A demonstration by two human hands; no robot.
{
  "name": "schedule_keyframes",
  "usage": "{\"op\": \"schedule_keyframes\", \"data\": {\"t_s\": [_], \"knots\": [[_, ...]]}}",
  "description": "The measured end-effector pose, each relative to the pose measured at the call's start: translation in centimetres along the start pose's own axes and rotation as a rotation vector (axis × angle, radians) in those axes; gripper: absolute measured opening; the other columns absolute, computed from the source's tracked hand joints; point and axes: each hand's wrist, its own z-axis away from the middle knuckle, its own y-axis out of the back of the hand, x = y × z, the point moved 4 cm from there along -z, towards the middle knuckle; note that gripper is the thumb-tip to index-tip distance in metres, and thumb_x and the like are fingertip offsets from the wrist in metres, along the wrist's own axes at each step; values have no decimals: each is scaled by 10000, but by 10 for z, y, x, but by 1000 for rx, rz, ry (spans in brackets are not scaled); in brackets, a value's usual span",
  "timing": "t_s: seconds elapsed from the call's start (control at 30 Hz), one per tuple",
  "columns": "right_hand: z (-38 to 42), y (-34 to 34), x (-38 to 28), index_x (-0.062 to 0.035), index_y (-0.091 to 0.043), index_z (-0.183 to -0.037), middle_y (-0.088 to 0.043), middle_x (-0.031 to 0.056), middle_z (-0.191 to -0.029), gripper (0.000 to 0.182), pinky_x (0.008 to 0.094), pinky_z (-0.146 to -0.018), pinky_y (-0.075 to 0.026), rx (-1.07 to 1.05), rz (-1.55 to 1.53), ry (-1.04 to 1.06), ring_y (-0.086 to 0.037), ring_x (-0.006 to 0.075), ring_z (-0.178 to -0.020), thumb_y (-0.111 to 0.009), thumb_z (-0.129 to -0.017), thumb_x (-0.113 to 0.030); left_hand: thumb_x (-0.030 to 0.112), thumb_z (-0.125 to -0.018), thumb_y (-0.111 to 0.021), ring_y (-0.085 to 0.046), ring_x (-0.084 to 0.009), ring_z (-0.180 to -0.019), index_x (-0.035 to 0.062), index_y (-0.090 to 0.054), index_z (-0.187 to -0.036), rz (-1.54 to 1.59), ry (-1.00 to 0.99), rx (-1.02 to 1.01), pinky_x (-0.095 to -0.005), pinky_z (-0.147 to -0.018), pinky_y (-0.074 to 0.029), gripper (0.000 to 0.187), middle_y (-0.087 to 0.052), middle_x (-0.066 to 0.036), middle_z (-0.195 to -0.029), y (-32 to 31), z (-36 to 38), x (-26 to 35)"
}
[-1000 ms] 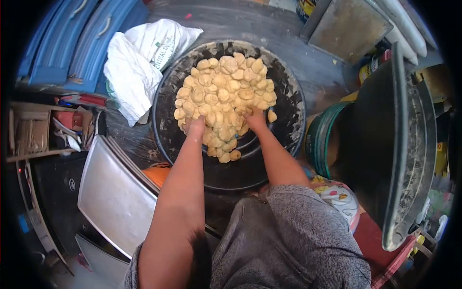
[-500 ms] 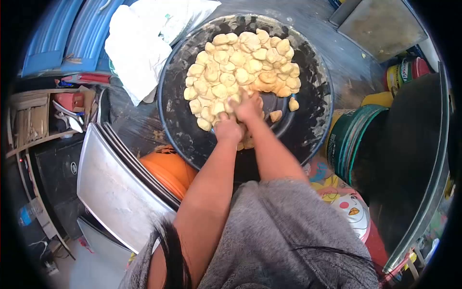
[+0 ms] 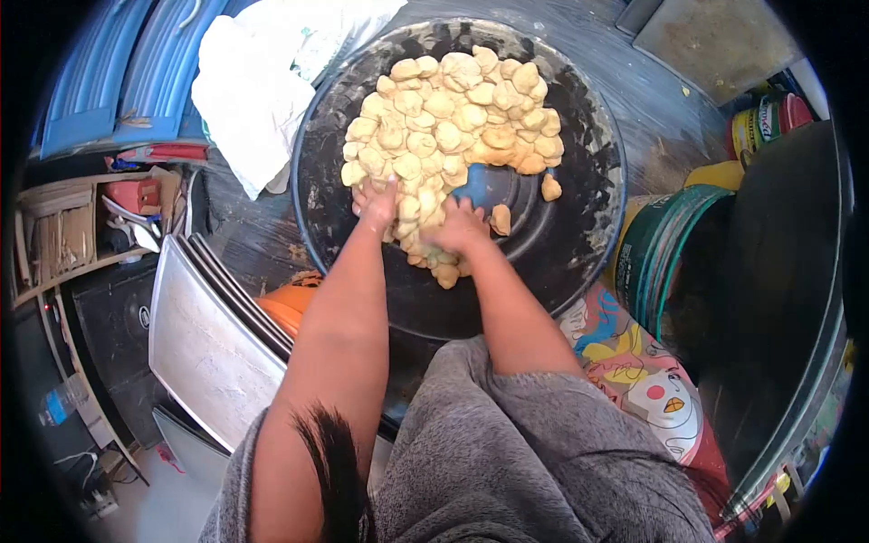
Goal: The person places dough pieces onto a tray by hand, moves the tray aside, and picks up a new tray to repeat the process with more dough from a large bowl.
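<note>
A heap of pale dough pieces (image 3: 444, 113) fills much of a wide black round basin (image 3: 330, 231), some pieces stuck together. At the heap's lower left edge, my left hand (image 3: 375, 204) presses against the dough with fingers spread. My right hand (image 3: 460, 228) lies along the right side of the narrow lower strip of dough, its fingers apart and the thumb blurred. One loose dough piece (image 3: 501, 219) sits by its fingertips, and another loose lump (image 3: 551, 187) lies farther right. Bare basin floor shows between them and the main heap.
A white plastic sack (image 3: 249, 100) leans at the basin's upper left. Metal trays (image 3: 213, 330) and an orange object (image 3: 290, 303) stand left of my arms. Green buckets (image 3: 665, 258) and a large dark pan (image 3: 769, 299) crowd the right side.
My left hand has moved left to the heap's outer edge, and my right hand slightly down, so they are farther apart. The lower dough has spread toward me, with more pieces showing between my hands.
</note>
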Motion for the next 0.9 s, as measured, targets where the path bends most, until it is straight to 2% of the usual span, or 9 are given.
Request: {"op": "schedule_keyframes", "data": {"t_s": [0.13,0.2,0.33,0.4,0.47,0.6,0.7,0.8,0.9], "knots": [[-16,46,37,-76,-514,-1255,-454,196,-1332,700,527,-989,-348,-466,-489,-44,-459,372,-1192,-566,-787,-594,689,-803,-469,-179,-391,-1355,186,-158,-1483,36,114,-109,-492,-1089,-249,901,-104,-197,-1498,0,41,-2],[-10,75,72,-60,-543,-1205,-479,218,-1298,663,478,-959,-395,154,-322,-339,-466,357,-1190,-560,-805,-588,707,-783,-478,-367,-404,-1259,164,-260,-1447,-48,84,-148,-515,-1019,-350,885,-244,-207,-1449,-27,40,-27],[1,-26,43,-92,-248,-1435,-258,255,-1439,847,541,-1029,-322,88,-392,-305,-377,461,-1250,-520,-819,-604,635,-807,-517,-595,-327,-788,100,-366,-1362,74,236,-600,-498,-753,-522,786,-527,-210,-1172,16,68,-19],[28,-32,4,-111,-301,-1420,-297,257,-1423,887,523,-1039,-315,-68,-289,-107,-362,469,-1261,-578,-760,-636,582,-855,-447,-577,-392,-1021,59,-412,-1335,161,227,-155,-512,-879,-466,711,-578,-226,-1151,36,42,-27],[40,-3,-4,-78,-466,-1324,-438,198,-1374,821,498,-933,-422,-583,-606,-20,-487,375,-1181,-574,-758,-664,602,-852,-459,-457,-400,-1215,67,-376,-1381,307,85,-166,-495,-1012,-373,757,-481,-247,-1308,-3,-14,-53],[-66,-22,108,-69,-521,-1287,-468,197,-1348,810,477,-888,-431,-341,-681,12,-540,369,-1103,-471,-803,-716,748,-788,-437,-295,-417,-1329,85,-315,-1431,-2,-44,-333,-501,-1044,-328,932,-277,-221,-1468,-30,32,-35],[15,-39,64,-78,-470,-1335,-535,206,-1260,872,462,-881,-449,-484,-1040,-497,-523,330,-1152,-406,-801,-764,762,-781,-426,-375,-422,-1258,-12,-419,-1332,43,164,-886,-539,-935,-399,949,-437,-228,-1334,6,61,-8],[25,-74,37,-87,-482,-1322,-506,235,-1280,976,534,-890,-456,-740,-888,-244,-480,421,-1170,-416,-709,-843,736,-818,-375,-421,-365,-1235,47,-408,-1365,-144,10,-145,-481,-1030,-342,880,-387,-218,-1391,18,20,-15],[30,-25,25,-5,-513,-1243,-596,226,-1104,911,426,-759,-536,-807,-751,-103,-630,334,-920,-471,-749,-770,658,-867,-412,-470,-289,-1206,26,-391,-1375,319,60,-494,-399,-1019,-356,811,-427,-179,-1374,-28,33,-22]]}}
